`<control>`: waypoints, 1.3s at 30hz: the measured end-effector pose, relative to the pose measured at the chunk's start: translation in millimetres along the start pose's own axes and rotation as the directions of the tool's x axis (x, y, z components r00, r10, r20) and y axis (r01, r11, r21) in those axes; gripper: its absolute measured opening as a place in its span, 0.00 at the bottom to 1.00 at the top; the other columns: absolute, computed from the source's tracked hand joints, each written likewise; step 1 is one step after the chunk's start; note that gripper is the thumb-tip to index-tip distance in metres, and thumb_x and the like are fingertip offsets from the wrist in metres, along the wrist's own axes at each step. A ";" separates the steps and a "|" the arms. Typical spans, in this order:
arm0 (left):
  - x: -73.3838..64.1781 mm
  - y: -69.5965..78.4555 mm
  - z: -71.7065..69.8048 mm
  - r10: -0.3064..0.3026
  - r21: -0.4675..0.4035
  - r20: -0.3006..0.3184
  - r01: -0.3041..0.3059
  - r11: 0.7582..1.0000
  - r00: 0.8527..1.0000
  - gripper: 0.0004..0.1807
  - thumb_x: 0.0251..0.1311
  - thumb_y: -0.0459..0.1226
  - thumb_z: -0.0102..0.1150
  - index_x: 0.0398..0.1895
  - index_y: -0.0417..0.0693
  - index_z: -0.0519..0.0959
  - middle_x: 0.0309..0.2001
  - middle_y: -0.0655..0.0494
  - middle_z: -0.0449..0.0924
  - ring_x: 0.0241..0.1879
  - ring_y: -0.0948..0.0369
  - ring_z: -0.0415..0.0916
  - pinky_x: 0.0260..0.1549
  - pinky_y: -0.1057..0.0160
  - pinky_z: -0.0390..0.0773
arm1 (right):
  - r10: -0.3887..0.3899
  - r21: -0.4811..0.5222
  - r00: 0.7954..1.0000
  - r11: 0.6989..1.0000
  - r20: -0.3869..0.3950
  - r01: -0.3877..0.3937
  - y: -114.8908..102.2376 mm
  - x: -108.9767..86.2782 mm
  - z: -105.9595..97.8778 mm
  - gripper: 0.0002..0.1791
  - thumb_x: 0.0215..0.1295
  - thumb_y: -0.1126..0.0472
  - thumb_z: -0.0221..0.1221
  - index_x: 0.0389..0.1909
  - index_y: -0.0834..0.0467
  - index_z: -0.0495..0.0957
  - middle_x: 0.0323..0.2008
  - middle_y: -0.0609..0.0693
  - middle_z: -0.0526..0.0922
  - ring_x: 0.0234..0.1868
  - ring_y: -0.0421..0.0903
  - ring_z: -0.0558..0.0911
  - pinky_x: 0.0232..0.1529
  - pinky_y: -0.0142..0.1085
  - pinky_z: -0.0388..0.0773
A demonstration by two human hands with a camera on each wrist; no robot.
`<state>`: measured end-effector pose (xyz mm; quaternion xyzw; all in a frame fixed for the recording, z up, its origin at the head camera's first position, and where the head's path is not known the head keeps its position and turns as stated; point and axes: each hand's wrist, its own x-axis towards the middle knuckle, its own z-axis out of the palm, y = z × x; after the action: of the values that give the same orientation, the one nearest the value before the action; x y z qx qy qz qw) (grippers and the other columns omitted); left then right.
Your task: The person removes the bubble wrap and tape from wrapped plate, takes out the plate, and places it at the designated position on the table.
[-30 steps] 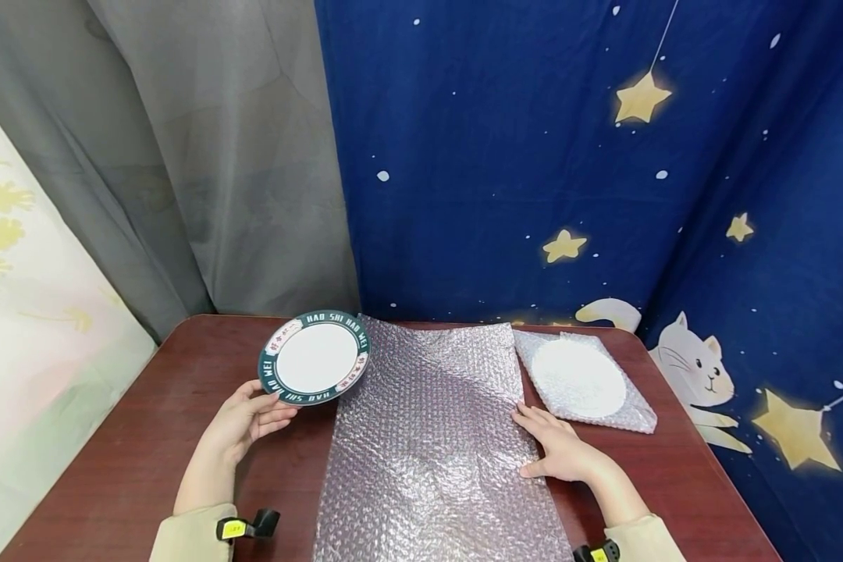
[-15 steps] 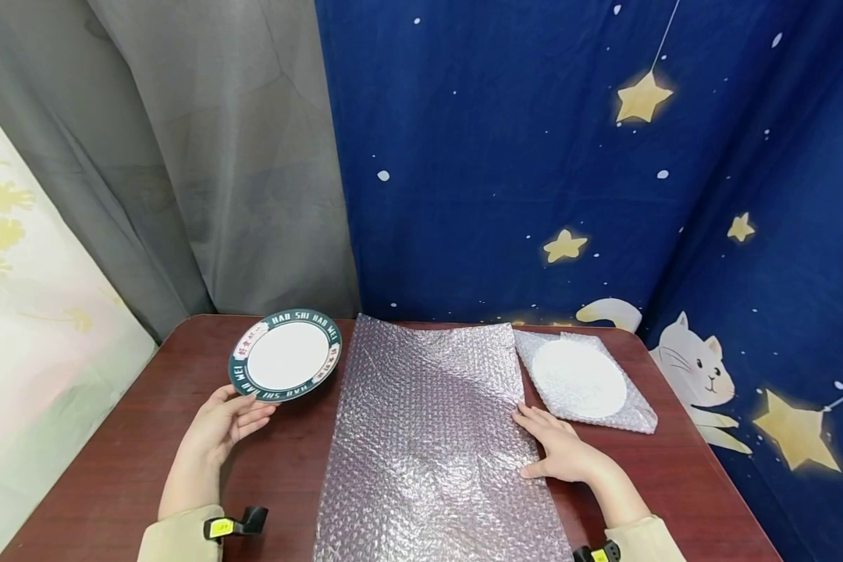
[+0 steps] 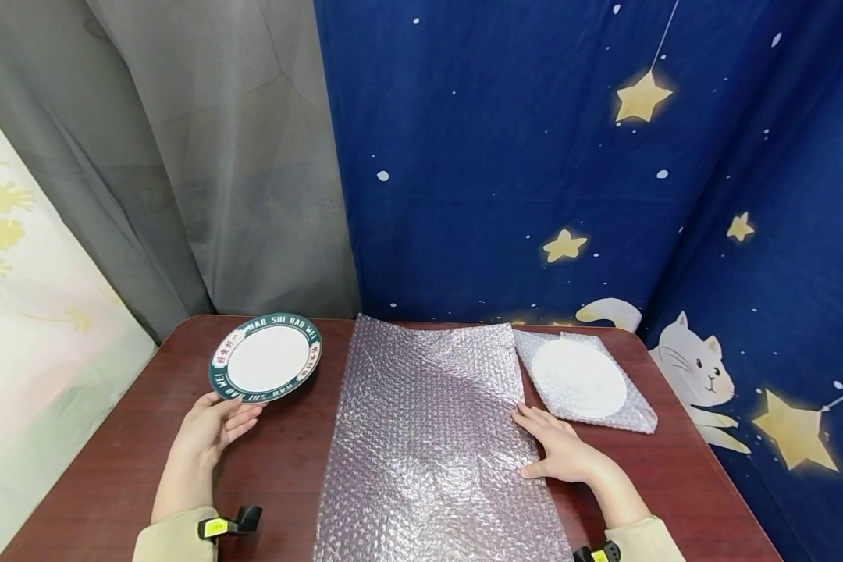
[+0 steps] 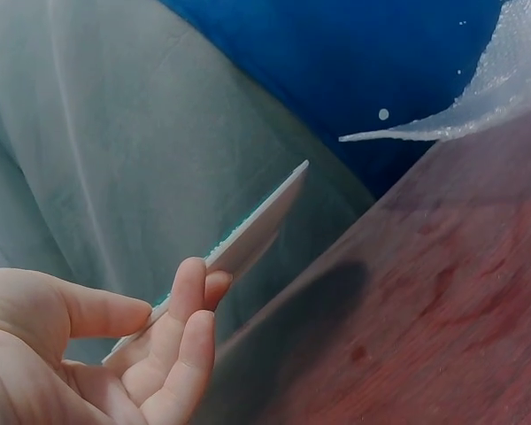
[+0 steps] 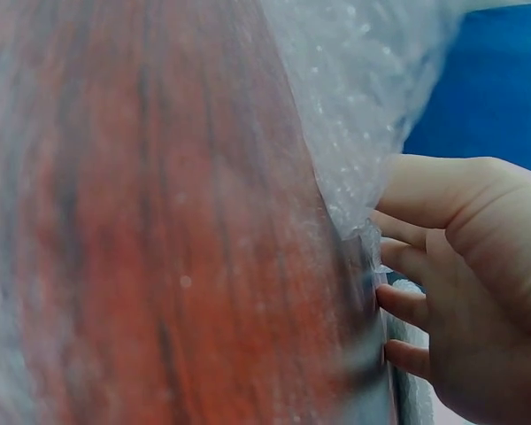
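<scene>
My left hand (image 3: 207, 428) pinches the near rim of a round plate (image 3: 268, 359), white in the middle with a dark green lettered border. In the left wrist view the plate (image 4: 257, 230) appears edge-on and tilted, thumb on one face and fingers on the other, raised over the table with its shadow below. A long sheet of bubble wrap (image 3: 435, 437) lies flat down the middle of the table. On its right edge rests my right hand (image 3: 558, 449), fingers spread and extended; the right wrist view shows those fingertips (image 5: 403, 305) at the wrap's edge.
At the back right of the reddish-brown table (image 3: 674, 499) lies a white disc-shaped item wrapped in bubble wrap (image 3: 583, 380), just beyond the right hand. A grey curtain (image 3: 267, 172) and a blue starry curtain (image 3: 478, 156) hang behind the table's far edge.
My left hand has carried the plate leftward, from overlapping the bubble wrap's left edge to over the table's left side. The right hand and the wrap have stayed put.
</scene>
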<state>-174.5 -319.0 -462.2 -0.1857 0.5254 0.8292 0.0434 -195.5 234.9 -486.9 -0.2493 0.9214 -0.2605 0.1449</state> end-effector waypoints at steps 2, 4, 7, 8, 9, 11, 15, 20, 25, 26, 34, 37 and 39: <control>0.6 -0.7 -2.3 -0.004 -0.010 -0.010 0.004 1.000 1.000 0.10 0.72 0.32 0.41 0.51 0.50 0.56 0.31 0.53 0.84 0.33 0.59 0.84 0.39 0.59 0.81 | -0.001 -0.002 1.000 1.000 -0.001 0.001 0.5 0.2 0.3 0.49 0.52 0.46 0.69 0.70 0.63 0.60 0.72 0.61 0.54 0.71 0.63 0.50 0.60 0.67 0.47; 1.2 -0.8 -4.1 -0.012 -0.018 -0.019 0.012 1.000 1.000 0.10 0.72 0.31 0.41 0.51 0.50 0.56 0.31 0.53 0.83 0.33 0.59 0.84 0.39 0.59 0.81 | -0.003 -0.003 1.000 1.000 -0.002 0.003 0.8 0.2 0.5 0.49 0.52 0.46 0.69 0.70 0.63 0.60 0.72 0.61 0.54 0.71 0.63 0.50 0.60 0.67 0.47; 1.1 -1.1 -5.6 -0.026 -0.018 -0.029 0.025 1.000 0.999 0.10 0.72 0.31 0.41 0.51 0.50 0.57 0.31 0.53 0.83 0.33 0.58 0.84 0.40 0.58 0.81 | -0.003 -0.001 1.000 1.000 -0.005 0.003 1.1 0.1 0.7 0.49 0.52 0.46 0.69 0.70 0.63 0.60 0.72 0.61 0.54 0.71 0.63 0.49 0.60 0.67 0.47; 0.9 -1.2 -6.0 -0.030 -0.017 -0.032 0.030 0.999 0.999 0.10 0.72 0.31 0.41 0.51 0.49 0.57 0.31 0.52 0.84 0.33 0.58 0.84 0.40 0.58 0.81 | -0.002 0.001 1.000 1.000 -0.005 0.002 1.1 0.0 0.8 0.49 0.52 0.46 0.69 0.70 0.63 0.60 0.72 0.61 0.53 0.71 0.63 0.49 0.60 0.68 0.47; 0.9 -1.4 -6.4 -0.033 -0.015 -0.033 0.032 0.999 0.999 0.09 0.72 0.31 0.41 0.50 0.49 0.57 0.31 0.52 0.84 0.33 0.58 0.84 0.40 0.58 0.81 | -0.002 0.002 1.000 1.000 -0.005 0.002 1.1 -0.1 0.8 0.49 0.52 0.46 0.69 0.70 0.63 0.60 0.72 0.61 0.53 0.71 0.63 0.49 0.60 0.68 0.47; 0.5 -1.9 -7.2 -0.039 -0.012 -0.039 0.039 0.999 0.998 0.09 0.72 0.31 0.41 0.50 0.48 0.58 0.30 0.52 0.84 0.33 0.58 0.84 0.39 0.58 0.81 | 0.000 0.006 1.000 1.000 -0.004 0.000 1.3 -0.2 1.3 0.49 0.52 0.46 0.69 0.70 0.62 0.60 0.72 0.61 0.53 0.71 0.63 0.49 0.60 0.68 0.46; 0.0 -3.4 -9.0 -0.047 -0.014 -0.048 0.046 0.999 0.998 0.08 0.72 0.31 0.40 0.49 0.47 0.58 0.30 0.52 0.84 0.33 0.58 0.84 0.39 0.58 0.81 | 0.000 0.009 1.000 1.000 -0.003 0.000 1.7 -0.4 2.1 0.49 0.52 0.46 0.69 0.70 0.62 0.60 0.72 0.61 0.53 0.71 0.63 0.49 0.60 0.68 0.46; 1.8 -6.3 -12.3 -0.052 -0.014 -0.045 0.051 0.999 0.998 0.07 0.73 0.31 0.39 0.49 0.46 0.57 0.30 0.52 0.84 0.34 0.59 0.84 0.39 0.59 0.81 | -0.001 0.018 1.000 1.000 -0.004 0.001 2.6 -0.5 2.3 0.49 0.52 0.46 0.69 0.70 0.62 0.59 0.72 0.61 0.53 0.71 0.63 0.49 0.60 0.68 0.46; 4.8 -10.1 -15.9 -0.069 -0.027 -0.060 0.067 0.997 0.996 0.08 0.72 0.31 0.40 0.49 0.47 0.57 0.30 0.52 0.83 0.34 0.58 0.84 0.40 0.59 0.81 | 0.003 0.024 1.000 1.000 -0.004 -0.003 3.9 0.2 2.2 0.49 0.52 0.45 0.69 0.70 0.62 0.59 0.72 0.61 0.52 0.71 0.63 0.48 0.60 0.68 0.45; 5.3 -10.8 -16.6 -0.073 -0.030 -0.064 0.071 0.997 0.995 0.09 0.72 0.31 0.41 0.50 0.47 0.57 0.30 0.52 0.83 0.34 0.58 0.84 0.40 0.58 0.81 | 0.003 0.025 1.000 1.000 -0.004 -0.003 4.1 0.3 2.1 0.50 0.52 0.44 0.69 0.71 0.62 0.59 0.72 0.61 0.52 0.71 0.63 0.48 0.60 0.68 0.45; 8.4 -13.8 -19.2 -0.074 -0.029 -0.074 0.072 0.997 0.995 0.09 0.72 0.31 0.41 0.49 0.47 0.56 0.29 0.51 0.84 0.33 0.59 0.84 0.39 0.60 0.81 | 0.013 0.021 1.000 1.000 -0.014 -0.013 5.1 0.7 2.7 0.50 0.51 0.44 0.69 0.71 0.62 0.59 0.72 0.60 0.52 0.72 0.62 0.47 0.61 0.67 0.45; 8.7 -15.0 -19.8 -0.067 -0.017 -0.073 0.066 0.998 0.995 0.08 0.72 0.30 0.40 0.49 0.46 0.56 0.29 0.52 0.84 0.33 0.59 0.84 0.38 0.60 0.81 | 0.015 0.021 1.000 1.000 -0.014 -0.015 5.1 0.7 3.1 0.50 0.51 0.44 0.69 0.71 0.61 0.59 0.72 0.60 0.52 0.72 0.62 0.47 0.61 0.67 0.44; 8.7 -16.0 -20.2 -0.062 -0.004 -0.073 0.062 0.998 0.995 0.08 0.72 0.30 0.40 0.49 0.46 0.56 0.29 0.51 0.84 0.32 0.59 0.84 0.38 0.60 0.81 | 0.015 0.022 1.000 1.000 -0.012 -0.015 5.0 0.7 3.4 0.50 0.51 0.44 0.69 0.71 0.61 0.59 0.72 0.60 0.52 0.72 0.62 0.47 0.61 0.68 0.44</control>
<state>-173.0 -330.8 -486.6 -0.2322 0.5198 0.8206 0.0500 -196.7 236.9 -492.6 -0.2392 0.9212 -0.2710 0.1437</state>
